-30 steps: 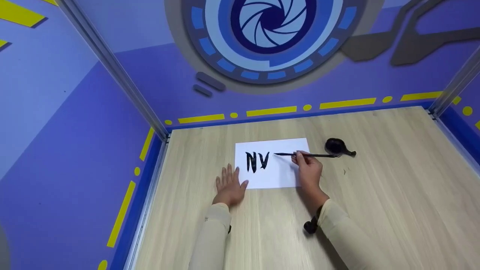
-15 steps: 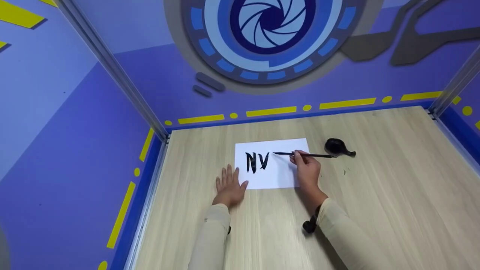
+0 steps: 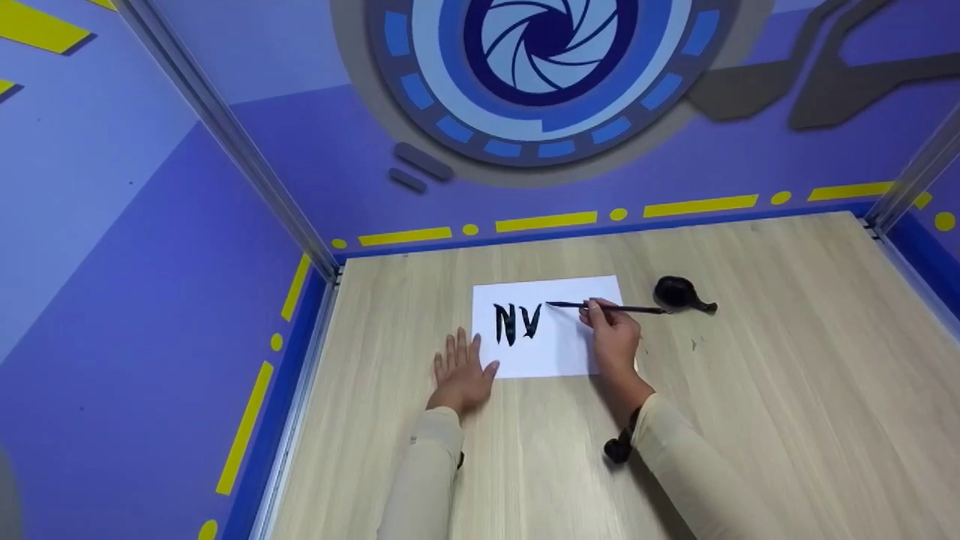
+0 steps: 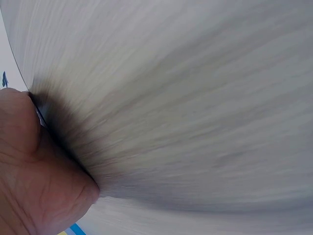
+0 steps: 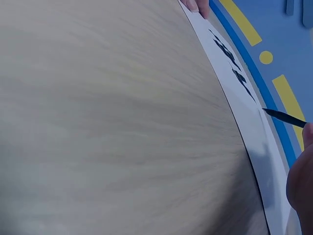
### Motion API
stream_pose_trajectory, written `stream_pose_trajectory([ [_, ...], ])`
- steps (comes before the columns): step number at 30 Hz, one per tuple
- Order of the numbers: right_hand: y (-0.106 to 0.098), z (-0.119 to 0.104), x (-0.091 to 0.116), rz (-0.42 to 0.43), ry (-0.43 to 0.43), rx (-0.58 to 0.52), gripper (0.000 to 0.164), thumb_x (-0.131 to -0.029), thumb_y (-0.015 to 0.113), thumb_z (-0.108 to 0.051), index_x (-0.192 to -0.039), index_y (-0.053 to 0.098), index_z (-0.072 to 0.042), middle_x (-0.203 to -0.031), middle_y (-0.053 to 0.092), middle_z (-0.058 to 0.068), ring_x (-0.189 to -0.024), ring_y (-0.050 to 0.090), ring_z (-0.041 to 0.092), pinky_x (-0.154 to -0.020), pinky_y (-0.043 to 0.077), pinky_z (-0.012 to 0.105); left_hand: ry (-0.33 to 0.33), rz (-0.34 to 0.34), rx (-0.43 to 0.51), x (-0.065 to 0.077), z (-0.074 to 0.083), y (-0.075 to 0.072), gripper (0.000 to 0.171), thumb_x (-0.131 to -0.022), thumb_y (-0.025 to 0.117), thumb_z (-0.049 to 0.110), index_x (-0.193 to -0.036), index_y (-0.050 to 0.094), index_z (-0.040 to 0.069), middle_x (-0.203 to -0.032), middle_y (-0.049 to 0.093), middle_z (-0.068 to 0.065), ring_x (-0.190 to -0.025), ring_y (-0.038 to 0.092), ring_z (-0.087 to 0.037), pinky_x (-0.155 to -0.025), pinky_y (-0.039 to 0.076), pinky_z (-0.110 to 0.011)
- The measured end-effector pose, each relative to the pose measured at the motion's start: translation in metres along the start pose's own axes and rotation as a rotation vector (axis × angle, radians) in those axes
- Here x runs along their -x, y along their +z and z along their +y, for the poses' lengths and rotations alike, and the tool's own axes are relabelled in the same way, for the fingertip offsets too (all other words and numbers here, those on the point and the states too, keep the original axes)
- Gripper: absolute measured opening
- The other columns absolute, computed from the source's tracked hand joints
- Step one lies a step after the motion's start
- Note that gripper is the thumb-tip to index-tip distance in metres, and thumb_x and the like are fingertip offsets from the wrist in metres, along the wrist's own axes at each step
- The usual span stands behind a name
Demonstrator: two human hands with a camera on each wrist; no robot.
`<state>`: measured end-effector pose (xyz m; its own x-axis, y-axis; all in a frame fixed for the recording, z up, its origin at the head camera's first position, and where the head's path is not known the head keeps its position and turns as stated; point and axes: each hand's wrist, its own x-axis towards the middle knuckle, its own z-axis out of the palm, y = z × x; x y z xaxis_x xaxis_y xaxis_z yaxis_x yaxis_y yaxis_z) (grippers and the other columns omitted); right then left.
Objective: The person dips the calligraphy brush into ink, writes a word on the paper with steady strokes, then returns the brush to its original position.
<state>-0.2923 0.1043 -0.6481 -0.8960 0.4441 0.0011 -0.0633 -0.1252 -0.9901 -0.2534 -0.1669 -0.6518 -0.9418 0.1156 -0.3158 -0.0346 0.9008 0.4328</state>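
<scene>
A white sheet of paper (image 3: 559,352) lies on the wooden table, with a black N (image 3: 505,324) and V (image 3: 531,321) brushed on its left part. My right hand (image 3: 616,337) pinches a black writing brush (image 3: 564,304) over the sheet's right side. The brush lies nearly level, its tip just right of the V's top, and in the right wrist view the brush tip (image 5: 272,112) is close over the paper. My left hand (image 3: 461,376) rests flat with spread fingers at the paper's lower left edge, thumb on the sheet. In the left wrist view only part of the left hand (image 4: 44,181) shows.
A black spouted ink dish (image 3: 675,291) stands right of the paper, near the brush's rear end. Small dark marks (image 3: 697,343) lie on the wooden table (image 3: 787,360) below it. Blue-purple panels (image 3: 300,150) wall the table at the back and both sides.
The right hand and brush have shifted slightly left, so the tip sits closer to the V. The left hand and the lettering look the same.
</scene>
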Motion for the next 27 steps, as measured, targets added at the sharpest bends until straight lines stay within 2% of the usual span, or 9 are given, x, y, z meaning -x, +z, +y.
stream_pose_trajectory([
  [6, 0.001, 0.0, 0.0, 0.004, -0.029, -0.04, 0.023, -0.103, 0.069, -0.006, -0.115, 0.074, 0.013, -0.108, 0.078, 0.032, -0.077, 0.077, 0.003, -0.076, 0.064, 0.019, -0.002, -0.015, 0.003, 0.007, 0.007, -0.006, 0.074, -0.114, 0.033, 0.054, -0.174, 0.008, 0.019, -0.182, -0.015, -0.012, -0.169, -0.017, -0.036, -0.135, -0.009, -0.062],
  [11, 0.0, 0.0, 0.002, 0.001, -0.04, 0.028, 0.024, -0.103, 0.069, -0.009, -0.115, 0.076, 0.01, -0.103, 0.08, 0.03, -0.073, 0.075, 0.001, -0.074, 0.062, 0.016, -0.006, -0.018, -0.007, 0.01, 0.01, -0.008, 0.072, -0.114, 0.032, 0.053, -0.174, 0.009, 0.019, -0.182, -0.013, -0.012, -0.169, -0.016, -0.036, -0.136, -0.007, -0.062],
  [19, -0.001, 0.0, 0.003, -0.004, -0.037, 0.053, 0.024, -0.104, 0.068, -0.01, -0.117, 0.076, 0.009, -0.108, 0.078, 0.033, -0.079, 0.075, 0.002, -0.077, 0.062, 0.016, -0.017, -0.026, -0.003, 0.003, 0.004, 0.0, 0.074, -0.114, 0.032, 0.055, -0.174, 0.006, 0.021, -0.181, -0.018, -0.009, -0.168, -0.02, -0.034, -0.135, -0.012, -0.062],
  [24, -0.001, -0.001, 0.004, -0.007, -0.035, 0.086, 0.025, -0.105, 0.069, -0.014, -0.116, 0.077, 0.006, -0.109, 0.078, 0.032, -0.082, 0.076, 0.007, -0.078, 0.062, 0.016, 0.0, -0.005, 0.003, 0.008, 0.007, -0.006, 0.073, -0.114, 0.037, 0.051, -0.173, 0.013, 0.016, -0.182, -0.011, -0.014, -0.169, -0.014, -0.038, -0.135, -0.008, -0.064],
  [27, 0.0, -0.001, 0.005, -0.006, -0.029, 0.093, 0.024, -0.104, 0.069, -0.014, -0.115, 0.077, 0.005, -0.108, 0.078, 0.031, -0.082, 0.077, 0.01, -0.077, 0.063, 0.018, 0.004, -0.006, 0.008, 0.009, 0.007, -0.007, 0.073, -0.114, 0.034, 0.052, -0.174, 0.012, 0.016, -0.182, -0.011, -0.013, -0.169, -0.014, -0.039, -0.135, -0.008, -0.064],
])
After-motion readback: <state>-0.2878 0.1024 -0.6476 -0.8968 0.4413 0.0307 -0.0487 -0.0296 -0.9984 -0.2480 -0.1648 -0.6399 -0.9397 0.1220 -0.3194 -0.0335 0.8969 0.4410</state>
